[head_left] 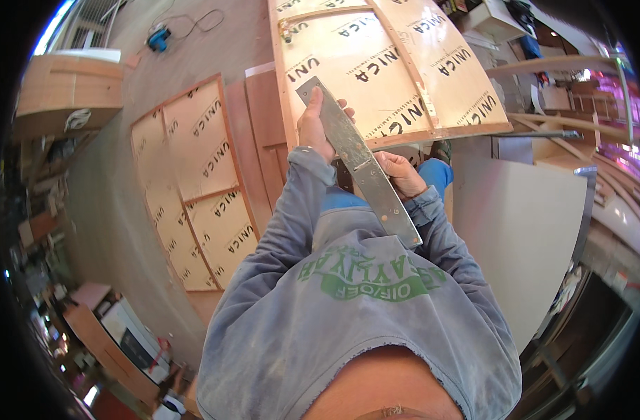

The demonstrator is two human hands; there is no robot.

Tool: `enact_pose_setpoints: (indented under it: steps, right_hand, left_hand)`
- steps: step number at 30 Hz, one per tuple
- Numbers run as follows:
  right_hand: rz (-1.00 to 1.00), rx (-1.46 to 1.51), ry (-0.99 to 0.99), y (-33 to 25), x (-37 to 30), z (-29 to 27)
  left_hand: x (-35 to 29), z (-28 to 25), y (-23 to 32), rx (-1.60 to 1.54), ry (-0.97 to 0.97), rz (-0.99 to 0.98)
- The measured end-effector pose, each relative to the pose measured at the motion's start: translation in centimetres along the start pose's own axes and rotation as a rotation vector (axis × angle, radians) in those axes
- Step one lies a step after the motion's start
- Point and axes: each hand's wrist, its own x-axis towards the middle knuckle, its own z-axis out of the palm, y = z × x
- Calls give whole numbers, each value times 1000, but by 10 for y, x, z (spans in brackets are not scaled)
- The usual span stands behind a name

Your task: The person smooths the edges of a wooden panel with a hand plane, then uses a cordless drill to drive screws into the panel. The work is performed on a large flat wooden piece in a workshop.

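Observation:
A long, flat metal plate (364, 168), scuffed and with several small holes, lies slantwise in front of my chest. Its far end is gripped by my left hand (317, 131), with the thumb on the face and fingertips showing past the opposite edge. Close to the plate's right edge, about midway down, my right hand (404, 176) is closed with thumb and fingers pressed together. Whatever sits in that pinch, if anything, is too small to make out. Beyond the plate's far end lies a large cream panel (355, 59) with wooden edging and printed film.
Another framed cream panel (204, 150) lies to the left, beside reddish-brown boards (265, 119). A grey-white sheet (516, 231) stands at the right. A blue power tool (159, 38) with a cord rests on the floor, far left. Timber pieces (572, 126) crowd the far right.

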Motion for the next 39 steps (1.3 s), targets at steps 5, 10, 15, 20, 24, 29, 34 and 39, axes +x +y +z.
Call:
enact_pose_setpoints:
  steps: [5,10,15,20,24,29,34,39]
  right_hand:
    - [71,-670,61,-10,10,-29]
    - [215,-819,-51,-6,20,-4]
    - [87,-1032,-30,31,47,64]
    - [246,-976,-177,56,68,83]
    - [312,-881,-262,79,80,76]
    - [292,-1436,99,118,133,17]
    - [-50,-2013,44,153,197,-57]
    - [323,-2199,77,142,268,-49]
  left_hand:
    - [-14,-19,-2,35,202,269]
    - [-28,-60,10,94,314,443]
    - [-32,-98,26,84,357,469]
    - [-66,-126,40,-4,456,465]
    - [-101,-200,69,-191,682,527]
    - [-184,-349,100,-319,973,701]
    - [-291,-479,88,-414,1111,741]
    - [-380,-504,44,-406,1322,589]
